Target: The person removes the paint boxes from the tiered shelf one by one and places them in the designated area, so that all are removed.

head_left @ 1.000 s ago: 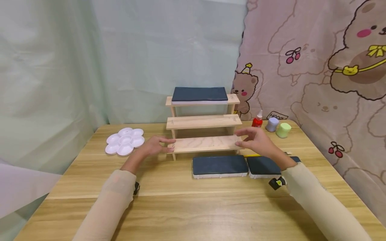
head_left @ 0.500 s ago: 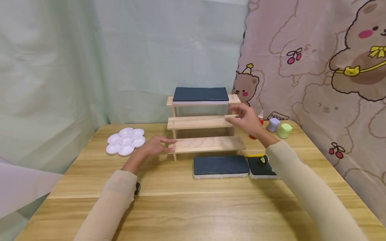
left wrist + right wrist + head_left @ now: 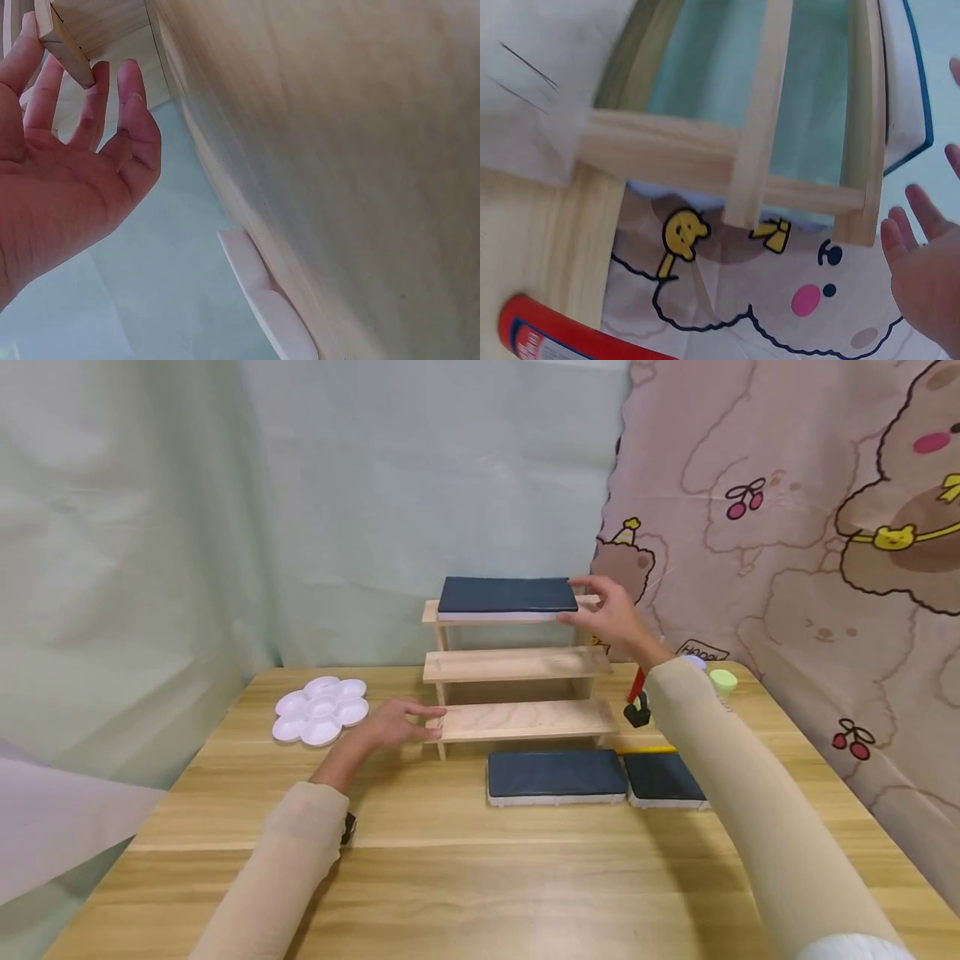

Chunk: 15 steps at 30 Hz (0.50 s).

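A three-tier wooden stand (image 3: 517,664) is at the back of the table. On its top tier lies a flat white case with a dark blue lid (image 3: 507,595). My left hand (image 3: 393,722) holds the left end of the bottom shelf (image 3: 528,720); the left wrist view has thumb and fingers on opposite sides of that board end (image 3: 64,45). Up at the right end of the lidded case, my right hand (image 3: 611,610) has its thumb and fingers spread. In the right wrist view those fingers (image 3: 922,206) stand a little apart from the case edge (image 3: 907,82).
Two more dark-lidded cases, one in front of the stand (image 3: 557,774) and one to its right (image 3: 663,777), lie on the table. A yellow stick (image 3: 645,750) is behind them. A white flower-shaped palette (image 3: 321,710) sits left; a red bottle (image 3: 555,330) and small green-lidded jar (image 3: 723,679) right.
My right hand has left the right end of the bottom shelf, risen past the middle shelf and reached the case on top. My left hand has stayed on the bottom shelf.
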{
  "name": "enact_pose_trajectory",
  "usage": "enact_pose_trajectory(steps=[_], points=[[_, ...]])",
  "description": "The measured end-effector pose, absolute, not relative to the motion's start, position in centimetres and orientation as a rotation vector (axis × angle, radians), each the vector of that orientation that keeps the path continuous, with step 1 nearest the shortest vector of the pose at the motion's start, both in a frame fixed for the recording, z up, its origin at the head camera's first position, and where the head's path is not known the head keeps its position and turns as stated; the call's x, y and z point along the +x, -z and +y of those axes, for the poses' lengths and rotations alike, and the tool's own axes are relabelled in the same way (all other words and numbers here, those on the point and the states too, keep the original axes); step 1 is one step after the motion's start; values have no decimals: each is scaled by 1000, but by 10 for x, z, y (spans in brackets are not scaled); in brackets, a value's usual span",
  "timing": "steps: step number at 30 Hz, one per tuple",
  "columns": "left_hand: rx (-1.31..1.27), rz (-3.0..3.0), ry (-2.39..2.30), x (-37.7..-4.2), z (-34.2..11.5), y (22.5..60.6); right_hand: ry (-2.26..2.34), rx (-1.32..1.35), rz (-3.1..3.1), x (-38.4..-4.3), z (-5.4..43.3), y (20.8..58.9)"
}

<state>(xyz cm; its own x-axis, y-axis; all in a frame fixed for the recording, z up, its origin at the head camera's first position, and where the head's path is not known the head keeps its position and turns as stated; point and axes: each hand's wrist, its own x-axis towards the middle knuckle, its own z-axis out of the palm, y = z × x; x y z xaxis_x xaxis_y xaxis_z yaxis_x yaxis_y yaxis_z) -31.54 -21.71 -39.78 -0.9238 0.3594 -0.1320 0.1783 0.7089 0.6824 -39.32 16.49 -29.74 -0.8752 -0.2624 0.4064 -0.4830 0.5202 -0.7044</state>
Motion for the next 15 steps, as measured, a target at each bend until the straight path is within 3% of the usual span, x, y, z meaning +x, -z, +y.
enact_pose_trajectory(steps=[15], points=[[396, 2685, -996, -319, -215, 399, -1206, 689, -2781, -425, 165, 288]])
